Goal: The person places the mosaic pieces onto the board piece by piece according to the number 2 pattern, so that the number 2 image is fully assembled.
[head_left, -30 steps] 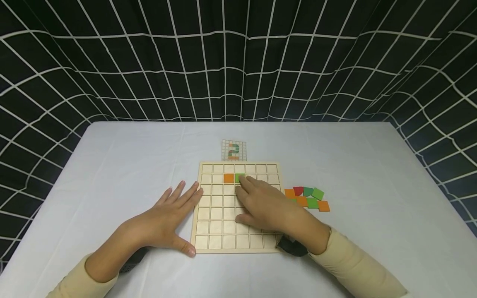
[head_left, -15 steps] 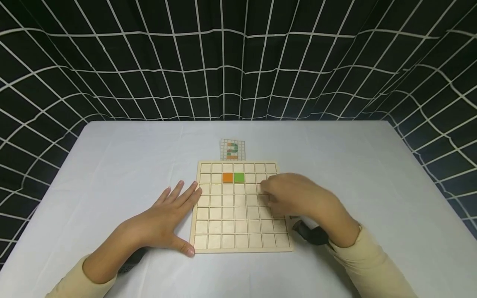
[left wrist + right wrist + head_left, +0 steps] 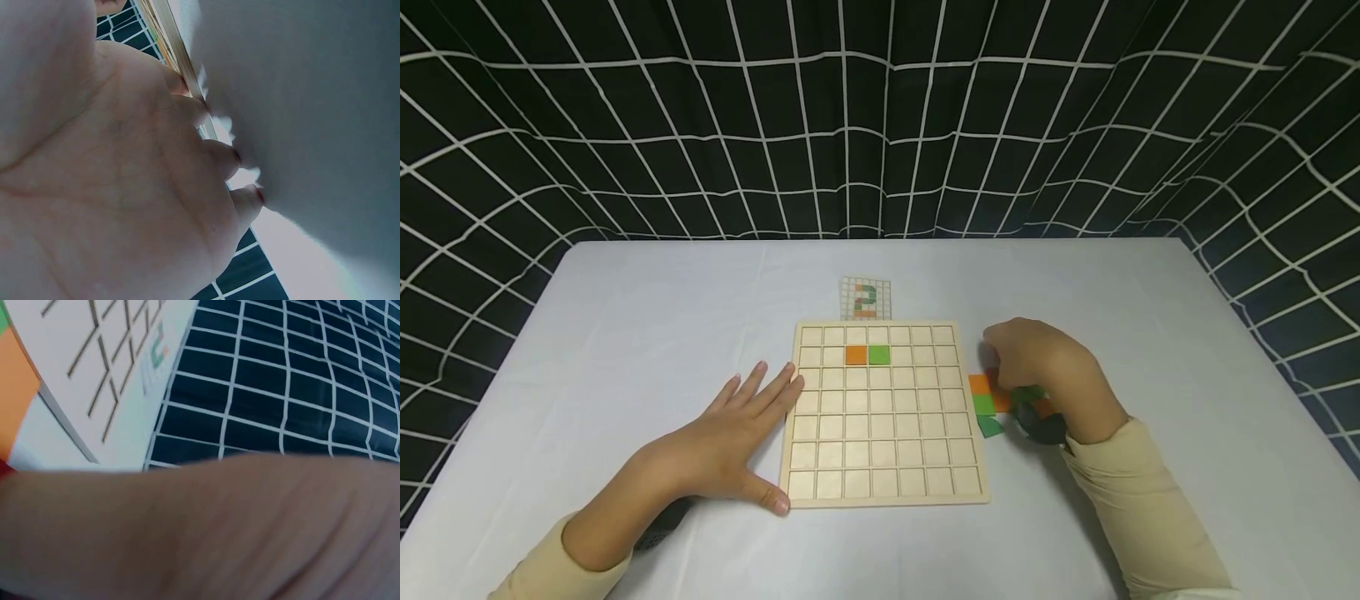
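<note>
My left hand (image 3: 722, 446) lies with fingers spread at the left side of a wooden grid board (image 3: 880, 425); some fingertips and the thumb touch its edge. On the board, an orange square tile (image 3: 856, 355) and a light green square tile (image 3: 879, 355) sit side by side in the second row from the top. Right of the board, my right hand (image 3: 1037, 354) bends down over a group of loose tiles, among them an orange tile (image 3: 979, 384) and a green tile (image 3: 984, 405). Its fingertips are hidden. A sliver of red piece (image 3: 4, 467) shows beside it in the right wrist view.
A small pattern card (image 3: 865, 298) with a coloured figure 2 lies just behind the board. Nearest the front of the loose group is a dark green piece (image 3: 990, 426). White cloth (image 3: 700, 292) covers the table, and a black curtain with white grid lines (image 3: 880, 125) hangs behind.
My right hand has let go of the light green tile on the board and moved right to the loose tiles. The left hand has stayed at the board's edge.
</note>
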A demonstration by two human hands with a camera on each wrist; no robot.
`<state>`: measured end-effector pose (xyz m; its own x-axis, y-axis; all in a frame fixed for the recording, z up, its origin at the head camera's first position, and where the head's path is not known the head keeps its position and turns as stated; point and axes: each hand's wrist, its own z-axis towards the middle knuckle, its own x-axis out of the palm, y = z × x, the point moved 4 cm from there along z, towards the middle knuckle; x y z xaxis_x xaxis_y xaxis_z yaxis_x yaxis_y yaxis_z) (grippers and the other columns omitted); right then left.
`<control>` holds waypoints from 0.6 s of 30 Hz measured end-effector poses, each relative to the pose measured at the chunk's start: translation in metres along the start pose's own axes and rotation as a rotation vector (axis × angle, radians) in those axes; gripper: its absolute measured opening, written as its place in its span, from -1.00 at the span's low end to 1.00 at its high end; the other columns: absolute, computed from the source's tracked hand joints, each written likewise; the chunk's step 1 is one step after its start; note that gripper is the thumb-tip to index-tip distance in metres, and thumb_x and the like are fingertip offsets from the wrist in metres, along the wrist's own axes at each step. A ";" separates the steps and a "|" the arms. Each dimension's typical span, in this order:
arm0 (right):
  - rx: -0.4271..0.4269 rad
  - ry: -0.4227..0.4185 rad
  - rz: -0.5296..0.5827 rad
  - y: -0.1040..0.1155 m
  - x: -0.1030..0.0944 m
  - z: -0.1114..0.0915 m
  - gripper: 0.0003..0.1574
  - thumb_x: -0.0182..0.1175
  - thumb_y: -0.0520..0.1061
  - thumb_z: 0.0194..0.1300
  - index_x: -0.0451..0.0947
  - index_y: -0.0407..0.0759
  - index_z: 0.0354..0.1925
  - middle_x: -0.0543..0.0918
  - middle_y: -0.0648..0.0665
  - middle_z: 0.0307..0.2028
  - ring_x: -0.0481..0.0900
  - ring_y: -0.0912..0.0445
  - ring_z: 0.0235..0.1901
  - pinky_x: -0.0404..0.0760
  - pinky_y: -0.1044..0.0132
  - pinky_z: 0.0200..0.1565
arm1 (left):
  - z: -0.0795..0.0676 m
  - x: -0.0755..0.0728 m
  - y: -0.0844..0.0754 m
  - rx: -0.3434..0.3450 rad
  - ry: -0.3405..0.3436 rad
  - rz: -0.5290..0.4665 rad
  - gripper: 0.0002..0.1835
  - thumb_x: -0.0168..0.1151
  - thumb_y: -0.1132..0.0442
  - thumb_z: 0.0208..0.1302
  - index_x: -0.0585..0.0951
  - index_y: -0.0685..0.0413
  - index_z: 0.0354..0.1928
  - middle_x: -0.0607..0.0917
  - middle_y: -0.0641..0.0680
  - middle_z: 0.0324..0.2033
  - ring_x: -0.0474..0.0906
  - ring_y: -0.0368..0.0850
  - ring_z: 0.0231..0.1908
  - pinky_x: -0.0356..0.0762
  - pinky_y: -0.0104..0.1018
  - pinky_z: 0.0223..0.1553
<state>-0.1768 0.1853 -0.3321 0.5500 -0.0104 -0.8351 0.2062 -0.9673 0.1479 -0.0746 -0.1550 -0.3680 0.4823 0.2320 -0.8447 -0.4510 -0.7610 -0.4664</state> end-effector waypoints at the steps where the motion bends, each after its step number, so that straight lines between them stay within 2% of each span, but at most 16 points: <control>1: 0.006 -0.004 -0.005 0.000 -0.001 0.000 -0.73 0.34 -0.39 -0.01 0.53 -0.16 -0.33 0.56 -0.11 -0.41 0.47 -0.04 -0.38 0.45 0.18 -0.37 | 0.000 0.000 0.000 -0.001 0.000 -0.001 0.51 0.31 -0.59 -0.25 -0.14 0.10 0.61 -0.23 0.13 0.58 -0.46 0.24 0.52 -0.38 0.30 0.42; 5: 0.065 -0.010 -0.015 -0.008 -0.004 0.000 -0.73 0.38 -0.27 0.02 0.55 -0.22 -0.25 0.56 -0.14 -0.40 0.47 -0.06 -0.37 0.48 0.14 -0.35 | 0.001 0.000 -0.001 -0.003 0.002 0.002 0.51 0.32 -0.59 -0.25 -0.14 0.09 0.61 -0.23 0.12 0.58 -0.46 0.24 0.52 -0.38 0.29 0.42; 8: 0.096 -0.002 0.012 -0.017 -0.005 0.000 -0.70 0.29 -0.28 -0.02 0.55 -0.26 -0.22 0.53 -0.16 -0.42 0.46 -0.05 -0.40 0.45 0.15 -0.38 | 0.001 -0.001 -0.001 -0.003 0.004 0.005 0.51 0.32 -0.59 -0.25 -0.14 0.09 0.61 -0.23 0.12 0.58 -0.46 0.23 0.52 -0.38 0.29 0.42; 12: 0.073 -0.015 0.051 -0.021 -0.005 0.002 -0.76 0.25 -0.35 0.00 0.52 -0.24 -0.28 0.50 -0.16 -0.45 0.46 -0.03 -0.43 0.43 0.18 -0.40 | 0.000 -0.001 -0.001 -0.002 0.007 0.003 0.51 0.33 -0.58 -0.25 -0.14 0.10 0.61 -0.23 0.12 0.58 -0.46 0.24 0.52 -0.37 0.30 0.42; 18: 0.036 -0.044 0.045 -0.018 -0.008 0.006 -0.81 0.20 -0.41 0.07 0.51 -0.22 -0.32 0.48 -0.15 -0.46 0.45 -0.02 -0.44 0.42 0.19 -0.41 | 0.000 -0.001 -0.001 -0.002 0.002 0.005 0.51 0.33 -0.58 -0.25 -0.14 0.10 0.61 -0.22 0.13 0.58 -0.46 0.24 0.52 -0.37 0.30 0.42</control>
<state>-0.1897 0.2016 -0.3315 0.5217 -0.0643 -0.8507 0.1524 -0.9741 0.1671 -0.0745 -0.1542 -0.3669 0.4821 0.2269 -0.8462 -0.4516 -0.7633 -0.4620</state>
